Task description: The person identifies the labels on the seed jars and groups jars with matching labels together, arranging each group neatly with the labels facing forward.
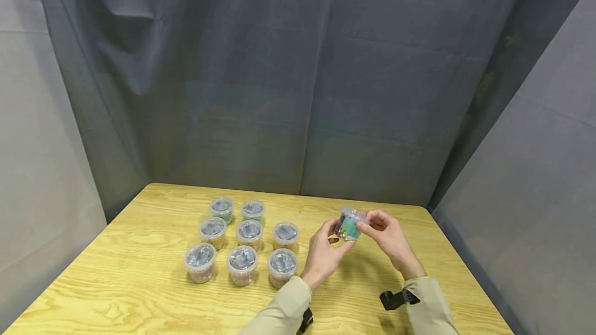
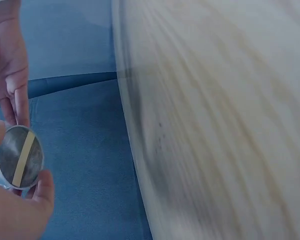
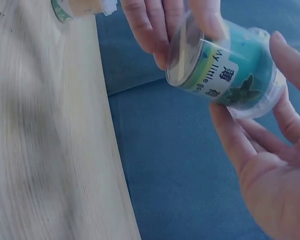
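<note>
A clear plastic tub (image 1: 350, 227) with a teal label is held above the right part of the table, tilted. My left hand (image 1: 322, 255) grips its body near the base, thumb and fingers on either side. At the lid end, my right hand (image 1: 390, 240) holds the tub with thumb and fingers. The right wrist view shows the label (image 3: 235, 75) with a green leaf picture and the words "My little". In the left wrist view the dark tub bottom (image 2: 21, 156) faces the camera, crossed by a pale strip.
Several similar lidded tubs (image 1: 242, 259) stand in rough rows on the wooden table (image 1: 139, 273), left of my hands. Through their lids dark grey packets show. A dark curtain (image 1: 233, 92) hangs behind the table, with pale grey panels (image 1: 526, 195) at the sides.
</note>
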A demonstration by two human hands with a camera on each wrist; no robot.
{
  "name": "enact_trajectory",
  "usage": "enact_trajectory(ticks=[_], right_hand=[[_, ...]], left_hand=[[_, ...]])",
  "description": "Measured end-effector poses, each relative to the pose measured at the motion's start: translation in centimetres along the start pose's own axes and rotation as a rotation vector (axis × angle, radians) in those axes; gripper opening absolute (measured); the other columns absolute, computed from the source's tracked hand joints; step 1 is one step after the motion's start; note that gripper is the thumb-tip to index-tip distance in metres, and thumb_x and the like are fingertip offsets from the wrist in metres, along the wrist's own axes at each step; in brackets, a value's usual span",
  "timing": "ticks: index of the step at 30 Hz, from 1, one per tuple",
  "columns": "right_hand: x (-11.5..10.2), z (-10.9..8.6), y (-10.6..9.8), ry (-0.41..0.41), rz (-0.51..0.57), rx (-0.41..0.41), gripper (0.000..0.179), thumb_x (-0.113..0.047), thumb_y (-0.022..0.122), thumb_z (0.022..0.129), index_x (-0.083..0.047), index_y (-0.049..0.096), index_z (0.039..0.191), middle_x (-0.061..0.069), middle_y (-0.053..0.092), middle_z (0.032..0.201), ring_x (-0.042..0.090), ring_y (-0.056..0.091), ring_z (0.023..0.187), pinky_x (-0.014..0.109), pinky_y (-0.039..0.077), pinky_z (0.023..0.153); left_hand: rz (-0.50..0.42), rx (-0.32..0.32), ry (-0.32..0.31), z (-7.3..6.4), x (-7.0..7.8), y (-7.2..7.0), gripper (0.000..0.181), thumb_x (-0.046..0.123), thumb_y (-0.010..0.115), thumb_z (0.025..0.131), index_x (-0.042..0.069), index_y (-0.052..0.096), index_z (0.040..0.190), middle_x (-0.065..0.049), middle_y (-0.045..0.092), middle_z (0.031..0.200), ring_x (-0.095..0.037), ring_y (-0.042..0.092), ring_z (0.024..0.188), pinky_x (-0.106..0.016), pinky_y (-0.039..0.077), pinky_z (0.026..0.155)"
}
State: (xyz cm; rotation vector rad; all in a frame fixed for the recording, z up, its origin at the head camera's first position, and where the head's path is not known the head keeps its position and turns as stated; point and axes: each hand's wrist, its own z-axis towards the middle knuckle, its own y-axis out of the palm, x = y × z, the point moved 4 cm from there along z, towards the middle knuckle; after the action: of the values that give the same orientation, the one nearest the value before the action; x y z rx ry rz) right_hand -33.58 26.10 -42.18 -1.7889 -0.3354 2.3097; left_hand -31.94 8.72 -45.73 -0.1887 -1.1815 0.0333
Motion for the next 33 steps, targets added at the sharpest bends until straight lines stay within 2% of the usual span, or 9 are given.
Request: enact_trajectory(ticks=[4, 7, 11, 13, 17, 21, 25, 31, 33], right_hand=[[0.09, -0.18, -0.04, -0.007, 0.026, 0.046, 0.031, -0.024, 0.075, 0.088, -0.002, 0.055, 0.098, -0.003, 0.064, 0.106, 0.008, 0.063, 0.094, 0.020, 0.053, 0.080], [0.21, -0.25, -0.10, -0.035, 0.075, 0.025, 0.027, -0.021, 0.071, 0.091, -0.001, 0.054, 0.100, -0.006, 0.063, 0.110, 0.007, 0.063, 0.099, 0.021, 0.053, 0.083], [0.34, -0.30, -0.42, -0.065, 0.119, -0.018, 0.022, -0.019, 0.064, 0.096, -0.002, 0.053, 0.103, -0.008, 0.062, 0.113, 0.005, 0.061, 0.105, 0.022, 0.053, 0.089], [0.33, -0.27, -0.54, -0.067, 0.127, -0.013, 0.022, -0.019, 0.065, 0.096, -0.002, 0.053, 0.103, -0.009, 0.063, 0.113, 0.005, 0.061, 0.105, 0.021, 0.053, 0.089], [0.15, -0.16, -0.56, -0.047, 0.129, 0.048, 0.020, -0.018, 0.068, 0.094, -0.004, 0.055, 0.098, -0.010, 0.065, 0.110, 0.004, 0.062, 0.102, 0.020, 0.054, 0.085], [0.03, -0.16, -0.25, -0.025, 0.137, 0.086, 0.019, -0.018, 0.070, 0.092, -0.005, 0.056, 0.094, -0.009, 0.066, 0.110, 0.005, 0.064, 0.100, 0.020, 0.055, 0.084], [0.03, -0.25, -0.22, -0.053, 0.143, 0.046, 0.026, -0.019, 0.068, 0.094, 0.002, 0.054, 0.102, -0.007, 0.064, 0.114, 0.005, 0.063, 0.103, 0.021, 0.055, 0.087], [0.64, -0.24, -0.20, -0.101, 0.179, -0.056, 0.033, -0.015, 0.061, 0.098, 0.007, 0.050, 0.120, -0.007, 0.065, 0.113, 0.006, 0.064, 0.104, 0.023, 0.055, 0.088], [0.87, -0.21, -0.10, -0.099, 0.189, -0.062, 0.034, -0.015, 0.061, 0.098, 0.007, 0.049, 0.121, -0.008, 0.067, 0.110, 0.006, 0.064, 0.102, 0.024, 0.056, 0.087]], left_hand=[[0.036, 0.025, 0.019, -0.01, -0.03, 0.12, 0.055, 0.028, 0.079, 0.084, 0.014, 0.055, 0.133, -0.001, 0.059, 0.122, -0.016, 0.061, 0.110, -0.025, 0.053, 0.096], [-0.007, 0.012, 0.027, 0.05, -0.13, 0.26, 0.053, 0.028, 0.077, 0.086, 0.013, 0.056, 0.132, -0.002, 0.060, 0.122, -0.016, 0.063, 0.110, -0.026, 0.052, 0.097], [-0.074, -0.021, 0.007, 0.02, -0.03, 0.35, 0.053, 0.028, 0.073, 0.089, 0.015, 0.052, 0.136, -0.003, 0.061, 0.129, -0.017, 0.061, 0.117, -0.029, 0.050, 0.102], [-0.086, -0.035, -0.002, 0.02, 0.08, 0.36, 0.054, 0.028, 0.072, 0.091, 0.015, 0.050, 0.138, -0.004, 0.060, 0.133, -0.018, 0.060, 0.120, -0.031, 0.049, 0.104], [-0.084, -0.038, -0.001, 0.16, 0.10, 0.51, 0.054, 0.029, 0.071, 0.091, 0.016, 0.050, 0.138, -0.004, 0.060, 0.133, -0.019, 0.059, 0.122, -0.031, 0.048, 0.105], [-0.076, -0.012, -0.001, 0.25, 0.08, 0.43, 0.056, 0.026, 0.075, 0.088, 0.014, 0.052, 0.137, -0.003, 0.058, 0.129, -0.019, 0.060, 0.119, -0.025, 0.049, 0.102], [-0.121, -0.011, -0.022, 0.36, 0.03, 0.29, 0.055, 0.022, 0.075, 0.088, 0.013, 0.052, 0.137, -0.003, 0.054, 0.130, -0.019, 0.060, 0.118, -0.025, 0.049, 0.103], [-0.247, -0.050, -0.050, 0.50, -0.39, 0.14, 0.053, 0.019, 0.070, 0.092, 0.010, 0.049, 0.140, -0.010, 0.053, 0.139, -0.025, 0.057, 0.125, -0.036, 0.050, 0.103], [-0.231, -0.062, -0.065, 0.46, -0.51, 0.02, 0.053, 0.022, 0.069, 0.093, 0.013, 0.049, 0.141, -0.008, 0.054, 0.139, -0.023, 0.056, 0.126, -0.035, 0.049, 0.104]])
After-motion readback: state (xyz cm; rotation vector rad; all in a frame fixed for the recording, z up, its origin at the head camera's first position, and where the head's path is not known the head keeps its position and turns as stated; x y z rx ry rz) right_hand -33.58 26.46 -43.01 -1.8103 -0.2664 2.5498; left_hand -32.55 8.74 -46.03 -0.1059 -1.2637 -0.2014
